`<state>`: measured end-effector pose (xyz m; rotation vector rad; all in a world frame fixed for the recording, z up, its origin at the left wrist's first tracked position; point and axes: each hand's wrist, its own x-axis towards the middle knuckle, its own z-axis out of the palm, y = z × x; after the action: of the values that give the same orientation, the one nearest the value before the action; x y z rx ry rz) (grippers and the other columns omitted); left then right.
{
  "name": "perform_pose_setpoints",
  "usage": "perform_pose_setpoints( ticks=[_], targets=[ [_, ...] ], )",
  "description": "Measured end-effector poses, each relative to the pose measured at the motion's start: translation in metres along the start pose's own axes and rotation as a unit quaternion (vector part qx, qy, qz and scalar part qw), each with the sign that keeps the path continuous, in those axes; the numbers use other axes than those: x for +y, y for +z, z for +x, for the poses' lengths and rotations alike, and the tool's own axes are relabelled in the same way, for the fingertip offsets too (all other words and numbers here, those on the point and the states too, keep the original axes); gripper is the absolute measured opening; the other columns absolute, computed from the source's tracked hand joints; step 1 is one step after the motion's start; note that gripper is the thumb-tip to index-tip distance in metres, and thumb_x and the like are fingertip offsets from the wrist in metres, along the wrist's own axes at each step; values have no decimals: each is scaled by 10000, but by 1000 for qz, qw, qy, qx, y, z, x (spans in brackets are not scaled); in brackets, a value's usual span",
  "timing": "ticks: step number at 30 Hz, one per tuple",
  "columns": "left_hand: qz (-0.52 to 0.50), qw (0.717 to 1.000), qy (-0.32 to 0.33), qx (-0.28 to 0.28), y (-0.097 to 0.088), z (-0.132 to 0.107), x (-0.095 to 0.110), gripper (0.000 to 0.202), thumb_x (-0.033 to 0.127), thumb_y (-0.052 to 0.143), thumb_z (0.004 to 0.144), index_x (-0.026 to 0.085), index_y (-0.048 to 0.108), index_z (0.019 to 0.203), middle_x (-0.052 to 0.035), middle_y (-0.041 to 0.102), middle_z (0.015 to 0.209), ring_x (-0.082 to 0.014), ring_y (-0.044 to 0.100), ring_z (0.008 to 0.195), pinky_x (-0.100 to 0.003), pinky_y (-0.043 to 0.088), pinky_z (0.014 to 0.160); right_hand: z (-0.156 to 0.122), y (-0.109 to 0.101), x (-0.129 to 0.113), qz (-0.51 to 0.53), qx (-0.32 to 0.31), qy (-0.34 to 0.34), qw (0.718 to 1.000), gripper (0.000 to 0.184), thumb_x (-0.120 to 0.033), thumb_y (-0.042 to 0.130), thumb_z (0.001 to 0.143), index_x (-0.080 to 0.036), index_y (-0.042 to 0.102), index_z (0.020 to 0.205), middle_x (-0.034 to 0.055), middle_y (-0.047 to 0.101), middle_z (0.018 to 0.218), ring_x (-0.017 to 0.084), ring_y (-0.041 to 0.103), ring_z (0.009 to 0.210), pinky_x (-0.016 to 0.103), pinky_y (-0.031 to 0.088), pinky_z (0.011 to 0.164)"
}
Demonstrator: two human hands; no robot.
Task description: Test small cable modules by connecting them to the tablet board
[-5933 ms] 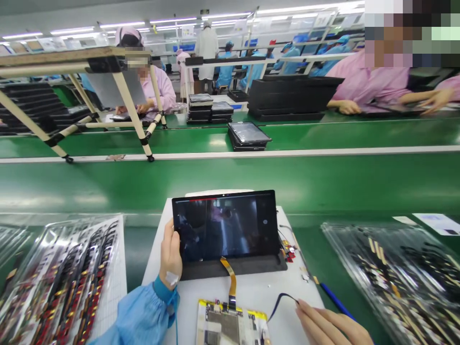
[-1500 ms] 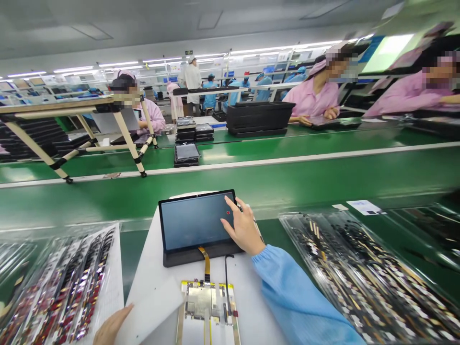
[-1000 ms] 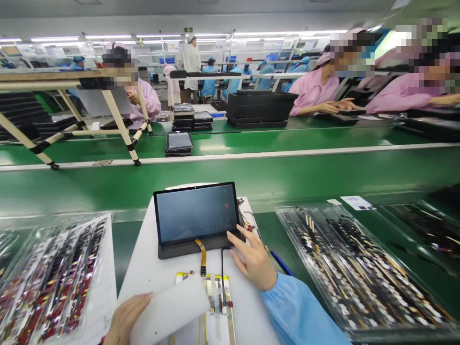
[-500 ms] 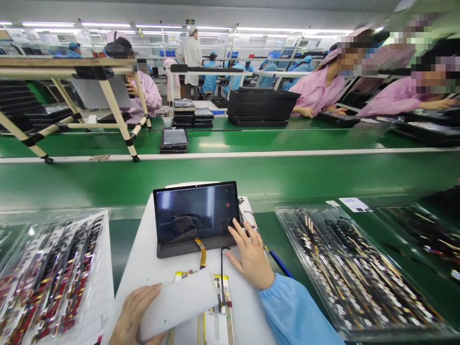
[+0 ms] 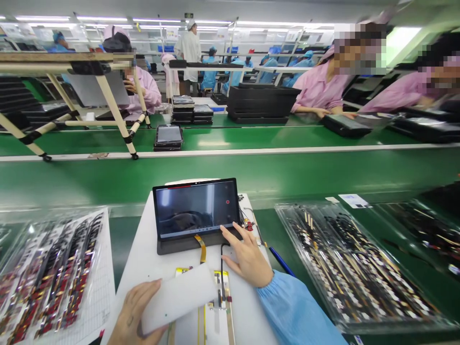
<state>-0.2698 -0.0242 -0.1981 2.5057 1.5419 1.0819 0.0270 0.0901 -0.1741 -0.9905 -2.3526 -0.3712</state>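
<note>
A tablet screen [image 5: 196, 211] leans upright on a white work board [image 5: 140, 258], lit with a dark camera picture and a red dot at its right. My right hand [image 5: 247, 254] has its fingers spread at the screen's lower right edge; whether they touch the glass I cannot tell. In my left hand [image 5: 138, 311] is a white rectangular block [image 5: 181, 297], tilted over a battery pack with yellow edges [image 5: 201, 330], partly covered by the block. An orange flex cable [image 5: 201, 249] runs from below the screen towards the pack. Beside it lies a black cable [image 5: 222, 273].
Clear trays of flex cables stand left [image 5: 68, 273] and right [image 5: 352, 263]. A blue pen [image 5: 282, 262] lies beside the board. Across the green bench [image 5: 201, 167] are stacked tablets [image 5: 168, 136], black trays [image 5: 260, 103], a pipe-frame stand [image 5: 115, 110] and co-workers in pink.
My right hand's fingers have shifted left along the screen's lower edge. A light bar now shows along the screen's bottom. Across the bench, a co-worker's black tray has moved nearer.
</note>
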Motion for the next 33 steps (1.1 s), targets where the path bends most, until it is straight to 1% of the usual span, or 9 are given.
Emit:
perform_pose_setpoints(
  ticks=[6, 13, 20, 24, 27, 29, 31, 32, 33],
  targets=[
    [13, 1000, 10, -12, -9, 11, 7, 429, 285, 476, 865, 183, 407, 1277, -98, 640, 1038, -231, 614, 938, -320, 530, 781, 2, 0, 0, 7, 2, -9, 1000, 431, -267, 387, 885, -97, 365, 1280, 86, 546, 1208, 258, 322, 1244, 396, 368, 887],
    [5, 1000, -16, -10, -6, 5, 4, 436, 270, 498, 848, 200, 413, 1270, -105, 634, 1065, -250, 613, 959, -350, 532, 797, 2, -5, -1, 2, 51, 5, 999, 459, -226, 380, 887, -122, 282, 1323, 90, 585, 1146, 235, 427, 1163, 377, 403, 829],
    [16, 999, -48, 5, -5, -4, 1, 458, 301, 503, 856, 201, 385, 1288, -108, 587, 1105, -249, 587, 1000, -349, 526, 815, 1, -4, 1, 5, 94, 40, 995, 373, -191, 397, 884, -143, 373, 1254, 87, 605, 1103, 229, 500, 1072, 366, 420, 796],
    [36, 992, -115, -27, -14, -23, -16, 468, 275, 492, 854, 235, 361, 1302, -102, 532, 1178, -266, 546, 1070, -396, 496, 864, -3, -3, 4, 9, 119, 65, 991, 311, -149, 429, 870, -164, 451, 1180, 78, 617, 1072, 215, 524, 1038, 365, 421, 802],
    [57, 992, -103, -53, -28, -39, -36, 505, 254, 521, 827, 244, 360, 1305, -96, 527, 1179, -270, 550, 1061, -406, 490, 871, -7, -2, 7, 19, 129, 86, 988, 259, -126, 453, 856, -187, 512, 1101, 64, 624, 1056, 214, 537, 1024, 372, 426, 809],
    [89, 989, -110, -32, -39, -41, -45, 523, 274, 522, 824, 217, 353, 1317, -127, 496, 1219, -315, 519, 1100, -478, 459, 900, -9, -2, 7, 35, 129, 99, 986, 249, -115, 460, 847, -204, 535, 1067, 56, 623, 1056, 212, 544, 1020, 378, 437, 814],
    [135, 986, -99, 11, -48, -34, -42, 543, 294, 536, 817, 206, 351, 1320, -146, 461, 1253, -349, 485, 1128, -530, 431, 911, -12, -3, 6, 59, 123, 115, 984, 260, -111, 453, 843, -212, 542, 1065, 60, 613, 1075, 209, 551, 1016, 380, 454, 817],
    [154, 984, -78, 33, -50, -27, -35, 536, 289, 551, 811, 213, 365, 1308, -140, 466, 1242, -342, 494, 1112, -520, 442, 898, -13, -4, 4, 74, 118, 125, 982, 267, -111, 443, 844, -210, 542, 1071, 68, 606, 1084, 208, 554, 1014, 383, 462, 818],
    [163, 984, -50, 57, -50, -18, -25, 506, 264, 561, 806, 233, 390, 1282, -116, 498, 1191, -306, 533, 1053, -477, 470, 873, -15, -6, 1, 90, 112, 136, 980, 272, -114, 433, 847, -206, 541, 1078, 77, 601, 1086, 208, 557, 1009, 387, 470, 818]
  ],
)
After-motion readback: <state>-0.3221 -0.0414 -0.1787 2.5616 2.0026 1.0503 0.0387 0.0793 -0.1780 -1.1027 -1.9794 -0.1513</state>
